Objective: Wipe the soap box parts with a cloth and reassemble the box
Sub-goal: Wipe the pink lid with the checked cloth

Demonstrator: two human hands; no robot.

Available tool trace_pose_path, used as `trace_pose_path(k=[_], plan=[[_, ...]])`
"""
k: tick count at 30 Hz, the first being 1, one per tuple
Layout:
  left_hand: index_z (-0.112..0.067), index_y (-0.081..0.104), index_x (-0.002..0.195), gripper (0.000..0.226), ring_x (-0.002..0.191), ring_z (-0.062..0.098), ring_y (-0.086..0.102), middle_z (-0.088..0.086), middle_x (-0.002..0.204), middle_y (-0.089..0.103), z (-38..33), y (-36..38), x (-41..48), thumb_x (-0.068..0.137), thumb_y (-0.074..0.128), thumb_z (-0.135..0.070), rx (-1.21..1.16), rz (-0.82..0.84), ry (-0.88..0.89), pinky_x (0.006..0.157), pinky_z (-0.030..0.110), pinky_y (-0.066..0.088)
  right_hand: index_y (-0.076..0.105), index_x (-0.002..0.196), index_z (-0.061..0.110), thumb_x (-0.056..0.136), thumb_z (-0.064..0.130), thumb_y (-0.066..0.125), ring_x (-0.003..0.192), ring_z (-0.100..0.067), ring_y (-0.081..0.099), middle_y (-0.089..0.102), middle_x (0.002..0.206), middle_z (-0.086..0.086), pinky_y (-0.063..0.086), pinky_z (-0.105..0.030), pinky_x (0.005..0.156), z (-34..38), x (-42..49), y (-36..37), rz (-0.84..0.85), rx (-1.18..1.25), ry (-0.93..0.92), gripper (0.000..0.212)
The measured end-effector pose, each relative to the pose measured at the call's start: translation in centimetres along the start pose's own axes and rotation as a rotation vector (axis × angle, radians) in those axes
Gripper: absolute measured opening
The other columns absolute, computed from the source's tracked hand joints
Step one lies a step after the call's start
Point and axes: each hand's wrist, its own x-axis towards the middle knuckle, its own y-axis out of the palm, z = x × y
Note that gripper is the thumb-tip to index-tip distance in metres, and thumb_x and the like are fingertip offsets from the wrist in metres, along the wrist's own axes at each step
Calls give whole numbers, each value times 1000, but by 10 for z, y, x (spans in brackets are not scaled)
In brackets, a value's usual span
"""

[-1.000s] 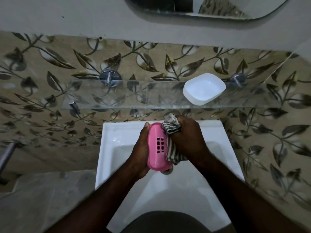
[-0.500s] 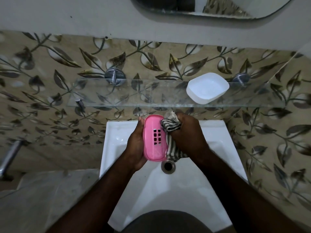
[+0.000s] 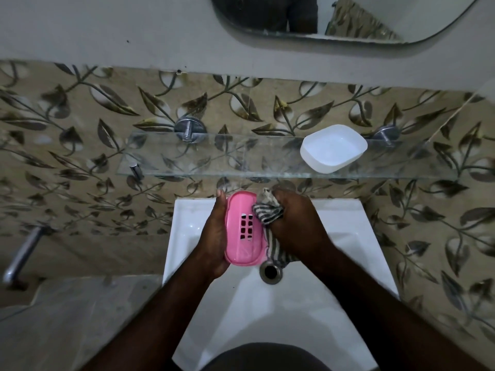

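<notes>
No legible text anywhere.

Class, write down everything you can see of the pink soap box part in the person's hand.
The pink part is a glossy plastic oblong with rounded corners, a raised rim and a two-column grid of small rectangular holes near its middle. It is held over the sink, its long axis pointing away from the person and its holed face toward the camera. The left hand grips it along its left side. The right hand holds a striped cloth against its right edge.
</notes>
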Motion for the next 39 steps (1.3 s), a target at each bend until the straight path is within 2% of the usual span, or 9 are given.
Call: trace_pose_path(k=[4, 10, 13, 17, 20, 25, 28, 33, 39], plan=[[-13, 67, 107, 64, 73, 22, 71, 10, 86, 75, 9, -1, -1, 94, 28, -62, 5, 3, -25, 66, 33, 58, 63, 77, 14, 77, 14, 67, 76, -25, 65, 69, 77, -2, 53, -38, 67, -4, -10, 0, 82, -95, 37, 4], [-12, 66, 110, 60, 72, 23, 71, 10, 86, 74, 12, 10, -1, 92, 34, -60, -3, 27, -50, 72, 35, 52, 64, 78, 18, 78, 19, 68, 71, -15, 63, 67, 74, 5, 50, -29, 64, 1, 4, -11, -22, 35, 41, 5], [-10, 64, 117, 66, 81, 26, 70, 13, 93, 73, 1, 8, 0, 87, 37, -63, -11, -9, 0, 75, 37, 51, 64, 76, 15, 77, 17, 69, 70, -18, 64, 68, 73, 2, 52, -33, 63, -3, -2, -8, 45, -18, 11, 6], [-6, 58, 127, 86, 96, 35, 64, 22, 109, 68, -5, 1, 1, 73, 48, -72, -37, -119, 0, 84, 44, 51, 64, 71, 20, 79, 23, 72, 70, -8, 63, 68, 72, 5, 43, -16, 61, -7, -25, 3, 245, -30, -33, 12], [-8, 58, 128, 86, 103, 36, 64, 22, 116, 68, 0, 1, 3, 76, 46, -76, 18, -133, -39, 88, 46, 50, 64, 71, 18, 80, 32, 69, 70, -10, 66, 69, 72, 3, 47, -17, 62, -10, -30, -1, 346, 11, -9, 17], [-11, 64, 118, 65, 91, 31, 64, 17, 102, 70, -10, 9, 5, 90, 39, -63, 12, -67, -35, 91, 46, 47, 66, 79, 15, 84, 33, 67, 80, -21, 63, 68, 82, -3, 49, -32, 71, -12, -8, -10, 80, -59, -36, 19], [-9, 65, 110, 56, 84, 29, 64, 16, 93, 69, -15, 11, 6, 87, 43, -55, 46, -71, -27, 80, 38, 50, 63, 81, 18, 83, 39, 58, 82, -21, 64, 68, 84, 0, 49, -30, 71, -13, -17, 0, 134, -82, -6, 22], [1, 60, 123, 76, 83, 32, 63, 21, 100, 65, -8, 8, 6, 76, 53, -58, -56, -135, -11, 78, 38, 52, 55, 75, 26, 90, 24, 60, 75, -14, 63, 65, 76, 5, 46, -24, 69, -11, -35, 10, 315, -29, -10, 16], [-1, 63, 111, 59, 80, 33, 64, 20, 96, 66, -2, 16, 9, 87, 46, -51, -133, -172, 66, 78, 39, 52, 68, 81, 7, 86, 20, 70, 73, -16, 68, 73, 79, -7, 54, -29, 69, 9, -36, 4, 362, 298, 110, 13]])
